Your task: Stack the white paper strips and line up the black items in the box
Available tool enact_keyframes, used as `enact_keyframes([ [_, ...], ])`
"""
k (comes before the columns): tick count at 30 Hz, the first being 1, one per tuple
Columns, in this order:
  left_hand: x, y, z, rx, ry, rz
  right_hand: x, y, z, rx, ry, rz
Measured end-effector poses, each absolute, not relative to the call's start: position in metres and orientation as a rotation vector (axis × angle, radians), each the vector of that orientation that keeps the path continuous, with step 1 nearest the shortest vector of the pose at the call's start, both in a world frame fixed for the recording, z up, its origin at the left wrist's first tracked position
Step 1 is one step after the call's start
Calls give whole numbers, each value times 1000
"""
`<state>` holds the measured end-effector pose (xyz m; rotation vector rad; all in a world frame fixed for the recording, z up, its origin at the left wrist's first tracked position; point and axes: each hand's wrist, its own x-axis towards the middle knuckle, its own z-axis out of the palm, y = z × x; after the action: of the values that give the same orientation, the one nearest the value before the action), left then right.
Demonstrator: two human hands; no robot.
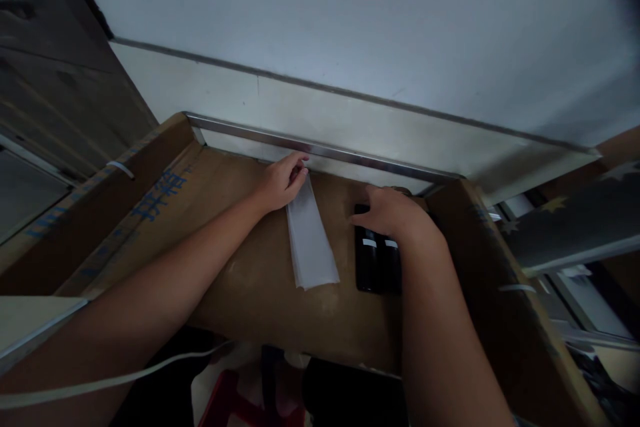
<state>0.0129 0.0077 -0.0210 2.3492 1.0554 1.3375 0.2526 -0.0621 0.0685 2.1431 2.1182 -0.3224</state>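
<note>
A stack of thin whitish translucent sheets or bags [313,243] lies on the brown cardboard surface [250,280]. My left hand [286,181] rests at the far end of that stack, fingers curled; whether it pinches a sheet is hidden. To the right, two black flat objects [369,257] with small white labels lie side by side. My right hand [385,210] is over their far end, thumb and index finger apart; its other fingers are hidden behind the hand.
Cardboard side walls [460,213] stand left and right, and a metal strip [310,147] runs along the back below a white wall [350,27]. A white cord [115,380] crosses the lower left. Something red [230,400] is below the front edge.
</note>
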Motion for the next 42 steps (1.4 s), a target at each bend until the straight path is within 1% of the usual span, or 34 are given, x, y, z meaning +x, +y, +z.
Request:
enact_keyframes([
  [4,13,7,-20,2350,1071,1344,262,-66,67,2077,2329,-384],
  [6,14,8,-20,2346,1074,1379,261,-83,55,2079,2513,-336],
  [8,15,8,-21,2345,1078,1398,253,-114,34,2157,2693,-145],
  [11,17,9,-22,2343,1071,1394,234,-166,0,2382,2628,275],
  [14,17,10,-23,2332,1063,1377,221,-196,-19,2398,2515,412],
  [26,17,12,-26,2300,1089,1379,217,-185,-17,2564,2298,501],
  [34,17,16,-29,2305,1092,1377,219,-184,-18,2616,2326,482],
  [39,17,13,-25,2292,1136,1426,219,-188,-12,2674,2540,604],
  [42,16,10,-19,2305,1178,1417,221,-196,-6,2564,2874,541],
])
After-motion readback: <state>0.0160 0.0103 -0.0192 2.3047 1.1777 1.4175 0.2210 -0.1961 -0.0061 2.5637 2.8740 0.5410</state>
